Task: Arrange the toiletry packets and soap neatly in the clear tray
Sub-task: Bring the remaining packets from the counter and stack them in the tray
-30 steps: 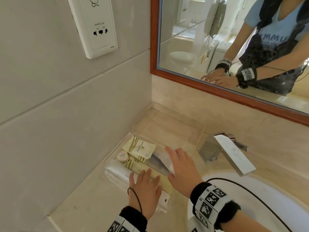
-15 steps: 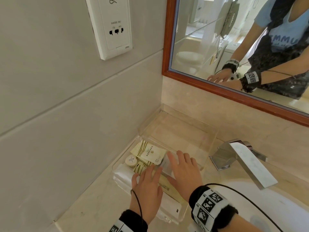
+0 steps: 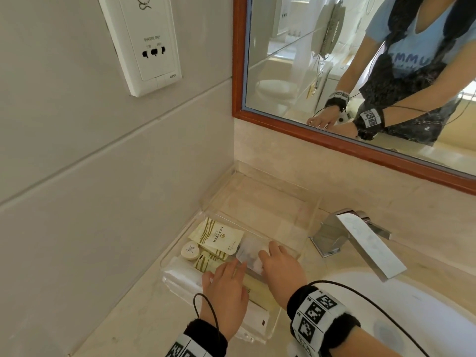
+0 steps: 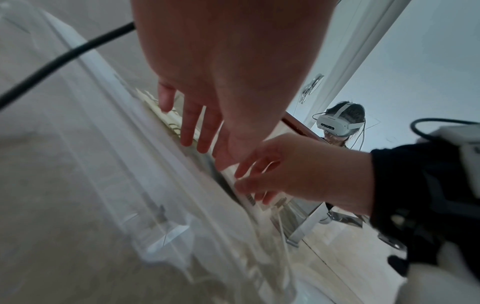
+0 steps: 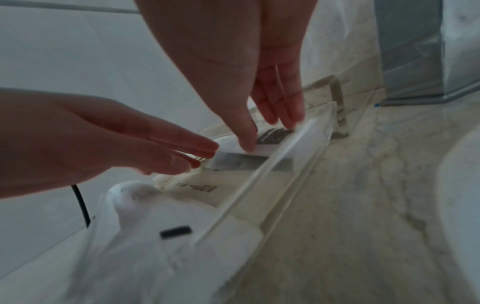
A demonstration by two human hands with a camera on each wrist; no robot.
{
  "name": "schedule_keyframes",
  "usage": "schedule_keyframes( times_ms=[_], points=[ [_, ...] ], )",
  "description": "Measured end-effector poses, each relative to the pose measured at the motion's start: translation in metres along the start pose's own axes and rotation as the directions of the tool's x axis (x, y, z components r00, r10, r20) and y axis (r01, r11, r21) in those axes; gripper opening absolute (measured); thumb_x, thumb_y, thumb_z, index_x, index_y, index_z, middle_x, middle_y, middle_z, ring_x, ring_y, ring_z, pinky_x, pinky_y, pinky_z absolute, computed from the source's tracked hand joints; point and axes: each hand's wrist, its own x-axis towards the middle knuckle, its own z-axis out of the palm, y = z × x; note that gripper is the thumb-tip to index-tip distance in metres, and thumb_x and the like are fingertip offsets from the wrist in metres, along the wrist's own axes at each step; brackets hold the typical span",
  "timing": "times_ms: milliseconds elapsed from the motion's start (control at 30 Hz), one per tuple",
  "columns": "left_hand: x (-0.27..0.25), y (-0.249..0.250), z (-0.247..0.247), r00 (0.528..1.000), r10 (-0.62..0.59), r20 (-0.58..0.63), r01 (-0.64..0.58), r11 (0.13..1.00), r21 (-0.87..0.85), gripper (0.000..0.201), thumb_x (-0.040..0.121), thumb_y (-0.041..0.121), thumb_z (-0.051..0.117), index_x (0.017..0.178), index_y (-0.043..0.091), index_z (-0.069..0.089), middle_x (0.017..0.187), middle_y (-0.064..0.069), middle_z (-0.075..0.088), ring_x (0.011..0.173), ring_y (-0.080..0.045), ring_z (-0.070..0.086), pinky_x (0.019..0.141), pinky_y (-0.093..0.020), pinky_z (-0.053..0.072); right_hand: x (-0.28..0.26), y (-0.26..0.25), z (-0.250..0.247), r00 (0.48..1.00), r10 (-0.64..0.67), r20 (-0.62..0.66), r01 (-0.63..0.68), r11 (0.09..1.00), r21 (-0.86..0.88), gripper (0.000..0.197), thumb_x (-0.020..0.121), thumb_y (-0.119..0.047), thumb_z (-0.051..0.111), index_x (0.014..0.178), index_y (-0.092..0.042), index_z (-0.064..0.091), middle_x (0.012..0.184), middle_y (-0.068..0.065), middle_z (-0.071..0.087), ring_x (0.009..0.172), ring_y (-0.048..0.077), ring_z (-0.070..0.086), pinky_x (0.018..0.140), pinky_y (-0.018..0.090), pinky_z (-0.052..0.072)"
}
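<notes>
A clear tray (image 3: pixel 177 249) sits on the counter in the corner by the wall. In it lie a cream gold-striped packet (image 3: pixel 219 235), a round soap (image 3: pixel 190 250), a second striped packet (image 3: pixel 206 262) and a long white packet (image 3: pixel 180 275). My left hand (image 3: pixel 224 273) lies flat with straight fingers on a long cream packet (image 5: pixel 197 187) in the tray's near part. My right hand (image 3: pixel 270 252) presses straight fingertips on a translucent packet (image 3: pixel 251 253) by the tray's right wall. In the right wrist view the right hand (image 5: pixel 265 131) touches that packet (image 5: pixel 270 136), with the left hand (image 5: pixel 200 152) beside it.
An empty clear compartment (image 3: pixel 262 202) lies behind the filled tray, against the back wall. A chrome faucet (image 3: pixel 360 240) and a white basin (image 3: pixel 425 305) are to the right. The tiled wall with a shaver socket (image 3: pixel 146 42) is on the left; a wood-framed mirror (image 3: pixel 360 73) hangs above.
My left hand has slid forward over the cream packet towards the translucent one. The right hand has shifted a little and keeps its fingertips on the translucent packet. The head view has turned left.
</notes>
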Motion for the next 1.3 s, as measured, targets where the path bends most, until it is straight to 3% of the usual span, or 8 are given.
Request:
schedule_keyframes(
  times_ms=[100, 200, 333, 467, 633, 800, 1100, 1300],
  points=[
    [-0.001, 0.001, -0.002, 0.999, -0.032, 0.015, 0.032, 0.999, -0.021, 0.049, 0.095, 0.03, 0.037, 0.143, 0.032, 0.026, 0.154, 0.008, 0.022, 0.14, -0.009, 0.021, 0.107, -0.033, 0.019, -0.001, 0.005, 0.011, 1.0, 0.0, -0.016, 0.0, 1.0, 0.012, 0.046, 0.079, 0.009, 0.056, 0.12, -0.009, 0.044, 0.123, 0.015, 0.045, 0.112, 0.029, 0.046, 0.078, 0.037, 0.047],
    [-0.004, 0.007, -0.009, 0.999, -0.044, -0.029, 0.044, 0.999, 0.002, 0.048, 0.087, 0.031, 0.052, 0.134, 0.037, 0.042, 0.146, 0.006, 0.036, 0.133, -0.013, 0.038, 0.102, -0.038, 0.031, -0.001, 0.006, 0.009, 1.0, 0.017, -0.025, -0.016, 0.999, 0.04, 0.046, 0.08, 0.005, 0.058, 0.12, -0.01, 0.042, 0.125, 0.012, 0.042, 0.113, 0.027, 0.044, 0.079, 0.036, 0.047],
    [-0.006, 0.01, -0.01, 0.998, -0.039, -0.038, 0.037, 0.998, -0.052, 0.044, 0.095, 0.028, 0.036, 0.138, 0.036, 0.032, 0.15, 0.008, 0.023, 0.137, -0.009, 0.024, 0.11, -0.028, 0.015, -0.005, 0.01, 0.007, 1.0, 0.005, 0.008, -0.005, 0.999, 0.037, 0.042, 0.083, 0.003, 0.054, 0.122, -0.009, 0.042, 0.126, 0.014, 0.043, 0.115, 0.03, 0.043, 0.084, 0.037, 0.045],
    [-0.004, 0.02, -0.022, 0.995, -0.024, -0.099, 0.012, 0.994, -0.113, 0.039, 0.093, 0.024, 0.042, 0.131, 0.032, 0.044, 0.136, 0.006, 0.039, 0.128, -0.009, 0.038, 0.107, -0.027, 0.021, -0.016, 0.017, -0.002, 1.0, 0.008, -0.019, -0.006, 0.997, 0.082, 0.043, 0.084, 0.005, 0.051, 0.124, -0.01, 0.043, 0.128, 0.013, 0.043, 0.117, 0.03, 0.042, 0.087, 0.037, 0.045],
    [0.009, 0.051, -0.037, 0.993, 0.018, -0.116, -0.03, 0.994, -0.106, 0.035, 0.093, 0.027, 0.045, 0.127, 0.032, 0.049, 0.131, 0.006, 0.044, 0.122, -0.01, 0.044, 0.103, -0.029, 0.028, -0.041, 0.039, -0.022, 0.989, 0.06, -0.132, -0.04, 0.989, 0.146, 0.038, 0.088, 0.001, 0.049, 0.124, -0.01, 0.046, 0.126, 0.01, 0.047, 0.116, 0.028, 0.045, 0.091, 0.037, 0.047],
    [0.014, 0.105, -0.046, 0.984, 0.138, -0.115, -0.152, 0.981, -0.119, 0.034, 0.091, 0.023, 0.047, 0.125, 0.027, 0.053, 0.128, 0.002, 0.048, 0.12, -0.014, 0.046, 0.1, -0.03, 0.03, -0.087, 0.08, -0.04, 0.956, 0.179, -0.232, -0.121, 0.962, 0.244, 0.043, 0.088, -0.001, 0.048, 0.13, -0.014, 0.043, 0.128, 0.011, 0.05, 0.117, 0.029, 0.047, 0.09, 0.039, 0.047],
    [-0.017, 0.221, -0.006, 0.921, 0.385, -0.059, -0.39, 0.905, -0.172, 0.033, 0.088, 0.019, 0.051, 0.12, 0.023, 0.058, 0.124, -0.001, 0.054, 0.115, -0.02, 0.053, 0.099, -0.036, 0.036, -0.202, 0.149, -0.029, 0.836, 0.401, -0.376, -0.274, 0.897, 0.347, 0.042, 0.083, 0.001, 0.054, 0.124, -0.012, 0.052, 0.116, 0.011, 0.059, 0.099, 0.032, 0.059, 0.064, 0.039, 0.05],
    [-0.055, 0.294, 0.027, 0.83, 0.555, 0.056, -0.541, 0.825, -0.164, 0.033, 0.091, 0.021, 0.046, 0.124, 0.025, 0.054, 0.126, -0.002, 0.049, 0.118, -0.019, 0.049, 0.1, -0.034, 0.031, -0.286, 0.194, -0.006, 0.77, 0.562, -0.301, -0.459, 0.816, 0.352, 0.043, 0.09, -0.006, 0.048, 0.132, -0.016, 0.043, 0.126, 0.006, 0.051, 0.109, 0.025, 0.053, 0.071, 0.034, 0.048]
  ],
)
